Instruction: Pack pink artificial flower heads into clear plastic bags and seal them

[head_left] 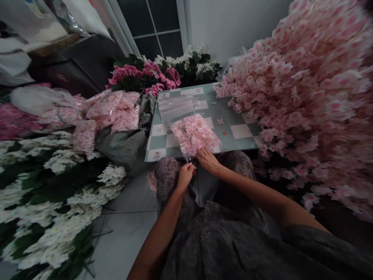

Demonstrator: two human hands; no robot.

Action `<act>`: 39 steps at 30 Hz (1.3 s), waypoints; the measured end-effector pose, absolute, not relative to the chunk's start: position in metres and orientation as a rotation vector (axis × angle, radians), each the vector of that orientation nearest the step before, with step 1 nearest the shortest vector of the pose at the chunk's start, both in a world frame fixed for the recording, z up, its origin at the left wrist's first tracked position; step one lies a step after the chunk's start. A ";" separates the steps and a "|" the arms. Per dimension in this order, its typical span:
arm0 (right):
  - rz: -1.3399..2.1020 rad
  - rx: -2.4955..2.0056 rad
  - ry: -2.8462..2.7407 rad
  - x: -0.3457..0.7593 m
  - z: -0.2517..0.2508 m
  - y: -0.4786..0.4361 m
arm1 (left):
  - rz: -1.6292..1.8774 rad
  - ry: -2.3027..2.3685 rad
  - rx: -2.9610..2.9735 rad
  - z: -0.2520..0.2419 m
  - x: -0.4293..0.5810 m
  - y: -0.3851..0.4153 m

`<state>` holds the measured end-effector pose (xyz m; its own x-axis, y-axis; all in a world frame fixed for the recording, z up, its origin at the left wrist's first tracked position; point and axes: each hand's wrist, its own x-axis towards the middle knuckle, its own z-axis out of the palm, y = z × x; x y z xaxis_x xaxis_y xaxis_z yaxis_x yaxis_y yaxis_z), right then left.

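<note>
Closest in: dark grey buttoned shirt (pixel 221 243) and patterned grey trousers (pixel 240 165) over the knees, both arms reaching forward past them.

Left hand (pixel 185 175) curled, fingertips and thumb pinched together on the gathered neck of a clear plastic bag (pixel 194 134); small glint at the pinch, too small to tell what. Right hand (pixel 207 161) spread, fingers lying on the bag's near edge, just beside the left hand. Bag plump with pale pink artificial blossoms, lying at the near edge of the bench (pixel 241 131), a low top of teal and white squares with small printed motifs.

Just behind the bag on the same top, flat unfilled clear bags (pixel 176 109). Lower left, white tiled floor (pixel 125 237) and a heap of white daisies with green leaves (pixel 49 202). Right of the bench, a towering mass of loose pink blossoms (pixel 303 97), spilling against the bench's edge. Left of the bench, a grey sack (pixel 122 149) and filled bags of pink blossoms (pixel 113 111).

Farther on, magenta flowers (pixel 142 76) and white flowers in dark foliage (pixel 189 64), then a dark cabinet (pixel 70 66), a glazed door (pixel 154 31) and a pale wall (pixel 230 27).
</note>
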<state>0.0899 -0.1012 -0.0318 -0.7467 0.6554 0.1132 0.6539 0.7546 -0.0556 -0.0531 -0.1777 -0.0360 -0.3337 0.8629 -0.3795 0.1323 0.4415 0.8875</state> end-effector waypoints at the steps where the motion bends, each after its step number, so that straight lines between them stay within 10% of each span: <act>1: 0.018 -1.007 -2.812 0.101 -0.030 -0.109 | 0.957 1.799 0.890 -0.031 -0.053 -0.184; 11: 0.014 -1.221 -2.391 0.133 0.023 -0.057 | 1.197 1.911 1.954 0.058 -0.035 -0.095; 19: 0.220 -1.444 -2.645 0.113 -0.044 -0.009 | 0.190 2.133 1.992 -0.018 -0.050 -0.011; 39: 0.248 -1.458 -2.597 0.112 -0.070 -0.017 | 0.183 2.027 2.130 -0.030 -0.070 0.051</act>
